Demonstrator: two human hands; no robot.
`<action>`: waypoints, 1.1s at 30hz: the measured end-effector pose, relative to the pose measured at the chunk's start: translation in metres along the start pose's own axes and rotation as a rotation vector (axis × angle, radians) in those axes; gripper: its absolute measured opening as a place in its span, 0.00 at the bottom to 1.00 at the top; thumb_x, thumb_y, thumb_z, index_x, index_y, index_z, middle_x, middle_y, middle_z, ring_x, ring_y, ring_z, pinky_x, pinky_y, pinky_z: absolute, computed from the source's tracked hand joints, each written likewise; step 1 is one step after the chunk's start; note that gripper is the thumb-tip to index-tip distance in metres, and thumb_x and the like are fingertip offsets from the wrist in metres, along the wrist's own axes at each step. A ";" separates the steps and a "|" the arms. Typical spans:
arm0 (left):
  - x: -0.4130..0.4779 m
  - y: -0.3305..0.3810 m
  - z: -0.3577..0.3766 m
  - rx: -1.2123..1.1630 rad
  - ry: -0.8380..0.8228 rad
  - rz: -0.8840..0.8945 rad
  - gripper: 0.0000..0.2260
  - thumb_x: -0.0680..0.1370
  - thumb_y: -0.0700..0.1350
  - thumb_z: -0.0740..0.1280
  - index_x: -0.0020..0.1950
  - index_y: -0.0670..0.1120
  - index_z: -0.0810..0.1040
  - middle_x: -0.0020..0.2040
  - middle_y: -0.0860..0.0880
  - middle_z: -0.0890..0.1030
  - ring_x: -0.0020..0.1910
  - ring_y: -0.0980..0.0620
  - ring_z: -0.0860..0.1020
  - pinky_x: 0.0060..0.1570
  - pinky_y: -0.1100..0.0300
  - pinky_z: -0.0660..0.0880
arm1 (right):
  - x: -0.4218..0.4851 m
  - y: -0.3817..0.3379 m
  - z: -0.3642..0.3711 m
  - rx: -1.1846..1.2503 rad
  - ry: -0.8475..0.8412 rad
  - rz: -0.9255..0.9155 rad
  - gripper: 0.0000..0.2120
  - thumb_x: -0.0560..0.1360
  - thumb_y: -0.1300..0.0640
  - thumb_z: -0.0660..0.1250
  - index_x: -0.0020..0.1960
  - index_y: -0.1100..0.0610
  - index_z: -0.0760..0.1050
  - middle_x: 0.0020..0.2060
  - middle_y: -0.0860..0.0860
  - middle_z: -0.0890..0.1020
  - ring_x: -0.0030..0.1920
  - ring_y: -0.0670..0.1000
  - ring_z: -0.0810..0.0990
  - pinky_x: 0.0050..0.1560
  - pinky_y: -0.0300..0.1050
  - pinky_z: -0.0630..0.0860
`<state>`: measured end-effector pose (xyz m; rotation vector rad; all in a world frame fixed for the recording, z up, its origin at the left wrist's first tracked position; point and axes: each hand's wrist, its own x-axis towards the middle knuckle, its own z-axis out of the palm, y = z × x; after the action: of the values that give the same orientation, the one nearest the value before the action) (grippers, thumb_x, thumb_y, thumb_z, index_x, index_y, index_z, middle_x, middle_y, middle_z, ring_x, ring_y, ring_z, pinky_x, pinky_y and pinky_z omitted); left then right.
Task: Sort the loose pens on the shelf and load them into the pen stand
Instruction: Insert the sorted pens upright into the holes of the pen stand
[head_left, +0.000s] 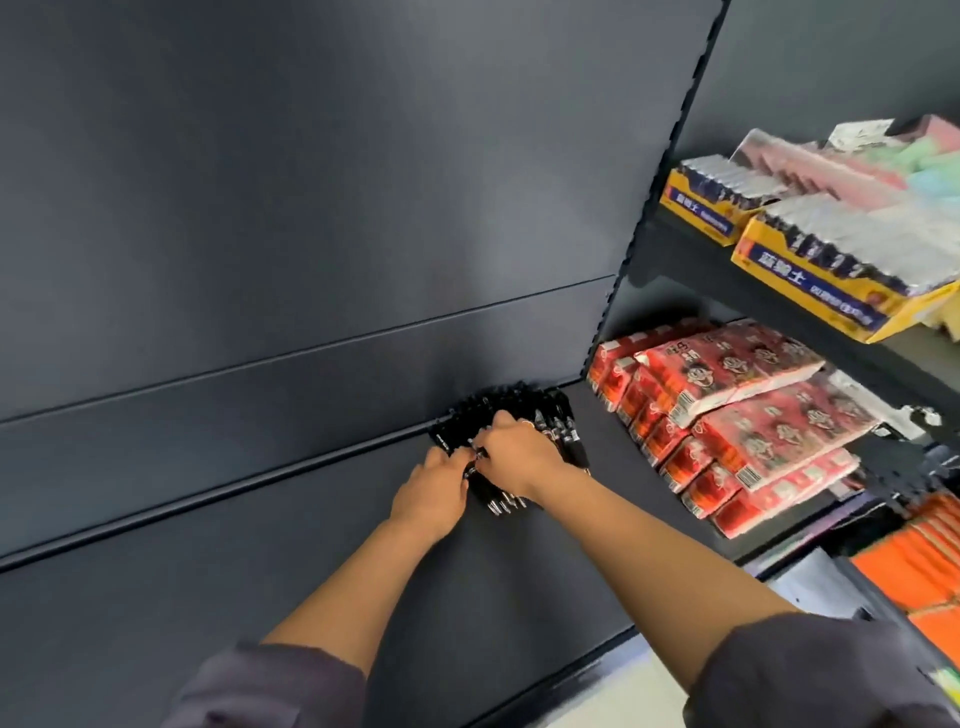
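- Both arms reach forward; left hand (434, 488) and right hand (514, 457) meet at the pens (524, 408), touching or nearly touching each other.
- Pens: a black heap, fanned out just beyond and under the hands, at the far edge of the shelf (208, 597) against the back panel (311, 208).
- Some pens lie bundled between the hands, with silver tips poking out toward the person below the right wrist.
- Right hand: palm down on top of the heap, fingers curled, thumb and fingertips pinching pens at the point where the hands meet.
- Left hand: knuckles up, fingers curled into the near-left end of the bundle and gripping it. Fingertips are hidden and the frame is blurry, so I can't tell the exact grip.
- Can't tell whether the fanned pens sit in a stand or lie loose.
- Right of the right hand, same level: stacked red packs (737, 415), well apart from the pens.
- Above those, up-right of the hands: yellow boxes (810, 291) with silver-wrapped stock on a higher shelf.
- Near-right of the right forearm: orange stock (919, 566).
- Dark sleeves (810, 675) are pushed up past the forearms, at the bottom edge of the view.
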<state>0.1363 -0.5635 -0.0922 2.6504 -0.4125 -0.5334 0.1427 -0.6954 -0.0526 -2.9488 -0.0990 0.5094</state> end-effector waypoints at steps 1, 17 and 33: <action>-0.001 0.000 0.000 0.006 0.032 -0.014 0.16 0.81 0.47 0.54 0.69 0.51 0.65 0.58 0.44 0.67 0.56 0.43 0.71 0.54 0.47 0.73 | 0.003 0.000 0.001 -0.017 0.008 -0.019 0.18 0.79 0.50 0.59 0.65 0.57 0.72 0.61 0.58 0.68 0.61 0.62 0.69 0.58 0.55 0.73; -0.016 -0.003 -0.005 -0.108 0.195 -0.442 0.22 0.74 0.43 0.63 0.65 0.49 0.60 0.57 0.43 0.69 0.51 0.41 0.75 0.41 0.53 0.72 | 0.012 -0.020 0.026 -0.193 0.151 -0.175 0.26 0.73 0.58 0.65 0.68 0.52 0.61 0.58 0.56 0.77 0.61 0.59 0.74 0.58 0.53 0.66; -0.019 -0.012 0.002 0.035 0.132 -0.500 0.37 0.76 0.42 0.63 0.77 0.47 0.41 0.67 0.41 0.66 0.59 0.42 0.73 0.45 0.53 0.72 | 0.010 -0.026 0.025 0.000 0.146 -0.095 0.15 0.76 0.63 0.61 0.62 0.62 0.68 0.58 0.59 0.75 0.57 0.64 0.77 0.48 0.52 0.74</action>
<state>0.1211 -0.5465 -0.0935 2.8006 0.2929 -0.4914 0.1425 -0.6657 -0.0754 -2.9524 -0.2213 0.2800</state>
